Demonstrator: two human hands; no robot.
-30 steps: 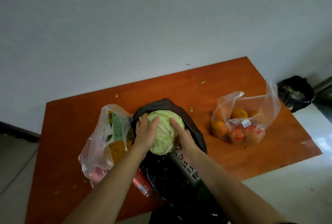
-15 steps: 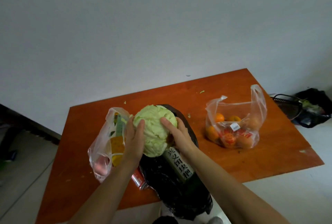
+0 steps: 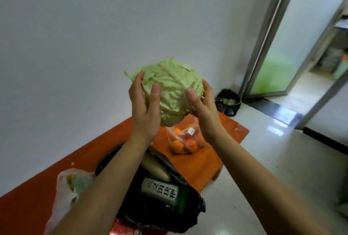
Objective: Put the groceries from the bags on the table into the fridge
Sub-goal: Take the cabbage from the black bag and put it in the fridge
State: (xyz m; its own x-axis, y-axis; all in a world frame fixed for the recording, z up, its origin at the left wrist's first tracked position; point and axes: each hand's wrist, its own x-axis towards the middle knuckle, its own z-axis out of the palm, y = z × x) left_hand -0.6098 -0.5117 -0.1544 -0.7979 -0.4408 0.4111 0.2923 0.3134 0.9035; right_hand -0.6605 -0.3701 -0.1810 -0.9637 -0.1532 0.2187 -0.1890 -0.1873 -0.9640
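Lower left: a clear plastic bag [image 3: 65, 191] lies on the orange bench [image 3: 26, 214]; its contents are blurred.

Centre: the left hand [image 3: 145, 110] grips the left side of the cabbage [image 3: 173, 91], thumb across the front, fingers curled behind. The cabbage is held in the air, well above the bench, against the white wall.

Lower centre: a black bag [image 3: 190, 216] lies open at the bench edge, with a labelled green bottle [image 3: 160, 190] inside. Under the cabbage, a clear fruit bag [image 3: 183, 141] sits on the bench.

The right hand [image 3: 204, 108] grips the cabbage's right side, thumb in front.

Right: a black bin [image 3: 228, 102] stands on the floor. Far right: a glass door [image 3: 273, 69].
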